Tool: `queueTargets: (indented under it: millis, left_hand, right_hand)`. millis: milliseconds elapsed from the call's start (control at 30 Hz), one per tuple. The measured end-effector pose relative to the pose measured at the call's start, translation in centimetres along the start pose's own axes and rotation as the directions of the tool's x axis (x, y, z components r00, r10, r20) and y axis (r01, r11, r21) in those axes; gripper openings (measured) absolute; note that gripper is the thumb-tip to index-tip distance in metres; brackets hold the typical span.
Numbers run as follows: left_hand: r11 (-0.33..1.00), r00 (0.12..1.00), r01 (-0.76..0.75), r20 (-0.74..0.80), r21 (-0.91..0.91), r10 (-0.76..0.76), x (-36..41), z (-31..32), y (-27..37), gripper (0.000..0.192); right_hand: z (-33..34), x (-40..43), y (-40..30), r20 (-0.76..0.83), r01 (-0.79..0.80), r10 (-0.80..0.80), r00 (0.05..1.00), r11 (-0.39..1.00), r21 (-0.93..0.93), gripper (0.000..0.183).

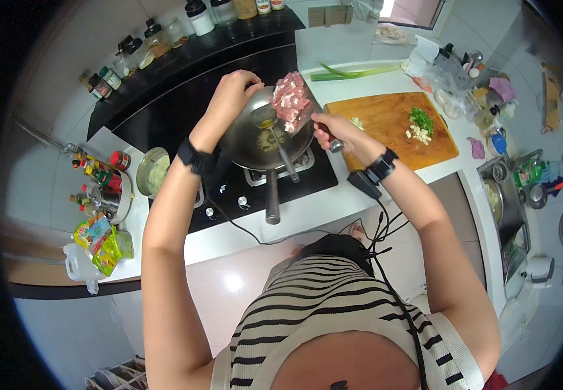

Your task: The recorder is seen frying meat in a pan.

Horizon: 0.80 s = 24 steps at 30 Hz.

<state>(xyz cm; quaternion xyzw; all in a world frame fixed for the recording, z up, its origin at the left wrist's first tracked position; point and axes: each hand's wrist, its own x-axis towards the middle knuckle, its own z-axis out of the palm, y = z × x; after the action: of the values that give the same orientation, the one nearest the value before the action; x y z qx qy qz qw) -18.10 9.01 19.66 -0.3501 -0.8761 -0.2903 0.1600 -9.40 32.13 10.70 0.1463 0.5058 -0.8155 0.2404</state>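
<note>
My right hand (334,130) grips the handle of a cleaver, whose blade carries a heap of sliced raw meat (291,100) over the right part of a wok (237,141). At the wok's far left rim is my left hand (237,90), its fingers bent with the tips close together; whether they hold anything cannot be told. A metal ladle (284,153) leans in the wok with a little yellow liquid in its bowl. Some oil and small bits lie on the wok's bottom. The wok sits on a black gas hob (310,181), its handle towards me.
Right of the hob, a wooden cutting board (384,117) holds chopped greens (421,121) and chopped garlic (419,135). Scallion stalks (354,73) lie behind it. A metal bowl (144,174) stands left of the hob, near bottles. Seasoning jars line the black back ledge (242,36). Cables hang by my right wrist.
</note>
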Motion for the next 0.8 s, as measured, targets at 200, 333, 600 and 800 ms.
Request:
queueTargets:
  millis: [200,333,600,800]
  left_hand:
    - [0.979,0.995,-0.098,0.008,0.176,0.098,-0.5,-9.6,-0.2,0.02]
    - [0.96,0.977,-0.185,-0.068,0.208,0.203,-4.6,-18.3,2.3,0.019]
    - [1.0,0.996,0.027,-0.086,-0.007,-0.028,-11.1,-21.4,5.5,0.02]
    - [0.991,0.998,0.057,0.022,-0.121,-0.055,-8.2,-14.4,3.9,0.028]
  right_hand:
    - [2.9,3.4,-0.4,-0.146,0.141,-0.276,0.95,0.796,-0.589,0.031]
    - [5.9,1.9,-3.2,-0.105,0.217,-0.413,0.904,0.658,-0.721,0.041]
    - [5.5,-1.7,-6.5,-0.056,0.234,-0.382,0.923,0.669,-0.705,0.034]
    - [5.9,-2.8,-5.3,-0.048,0.203,-0.312,0.949,0.721,-0.663,0.032]
